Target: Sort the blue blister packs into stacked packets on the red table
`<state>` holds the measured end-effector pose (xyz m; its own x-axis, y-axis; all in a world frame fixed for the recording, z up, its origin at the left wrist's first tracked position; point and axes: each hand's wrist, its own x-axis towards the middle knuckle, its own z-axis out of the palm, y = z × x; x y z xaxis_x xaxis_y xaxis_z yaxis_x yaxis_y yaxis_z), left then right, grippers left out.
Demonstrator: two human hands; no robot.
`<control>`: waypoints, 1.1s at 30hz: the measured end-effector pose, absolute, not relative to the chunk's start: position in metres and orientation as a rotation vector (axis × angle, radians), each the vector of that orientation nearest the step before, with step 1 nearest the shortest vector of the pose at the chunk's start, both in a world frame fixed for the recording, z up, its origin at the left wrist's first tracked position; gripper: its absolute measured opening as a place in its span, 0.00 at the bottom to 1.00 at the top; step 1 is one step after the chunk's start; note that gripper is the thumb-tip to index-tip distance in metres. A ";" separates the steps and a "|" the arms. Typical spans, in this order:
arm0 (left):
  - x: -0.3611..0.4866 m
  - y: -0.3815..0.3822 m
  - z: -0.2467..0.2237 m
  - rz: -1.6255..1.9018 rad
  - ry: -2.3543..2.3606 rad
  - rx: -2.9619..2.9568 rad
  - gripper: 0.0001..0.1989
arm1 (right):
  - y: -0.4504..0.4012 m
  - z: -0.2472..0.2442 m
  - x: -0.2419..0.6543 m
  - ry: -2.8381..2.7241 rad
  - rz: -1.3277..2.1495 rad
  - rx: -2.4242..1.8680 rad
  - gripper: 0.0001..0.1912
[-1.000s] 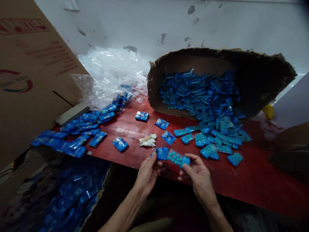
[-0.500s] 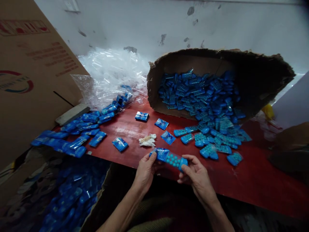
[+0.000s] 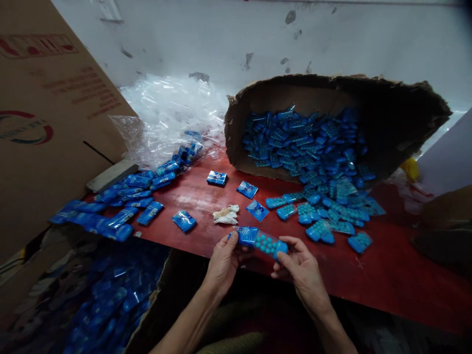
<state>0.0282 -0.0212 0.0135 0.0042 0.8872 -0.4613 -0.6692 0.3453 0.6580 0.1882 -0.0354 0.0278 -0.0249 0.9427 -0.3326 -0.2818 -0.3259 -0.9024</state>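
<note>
My left hand pinches a blue printed sleeve between thumb and fingers. My right hand grips the blue end of a small clear pack of blue balls. The pack and the sleeve meet end to end above the table's front edge; whether the pack's end sits inside the sleeve, I cannot tell. Just beyond the hands lie a crumpled white scrap and flat blue printed pieces, one near the sleeve and another farther left.
A torn-edged cardboard box lies on its side, spilling clear packs onto the red table. Finished-looking blue packs pile up at left, before clear plastic wrappers. Below left, an open carton holds more blue packs. A large carton stands left.
</note>
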 end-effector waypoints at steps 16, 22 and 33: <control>0.028 -0.021 0.015 1.279 0.990 0.344 0.11 | -0.035 0.026 0.189 -0.812 1.554 -1.249 0.21; 0.029 -0.021 0.016 1.298 0.957 0.305 0.10 | -0.034 0.029 0.188 -0.802 1.553 -1.258 0.21; 0.027 -0.020 0.018 1.281 0.913 0.332 0.10 | -0.035 0.031 0.188 -0.767 1.627 -1.249 0.21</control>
<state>0.0272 -0.0205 0.0183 0.0075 0.9178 -0.3969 -0.6748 0.2976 0.6753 0.1877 -0.0350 0.0310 -0.0662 0.9210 -0.3840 -0.2894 -0.3860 -0.8759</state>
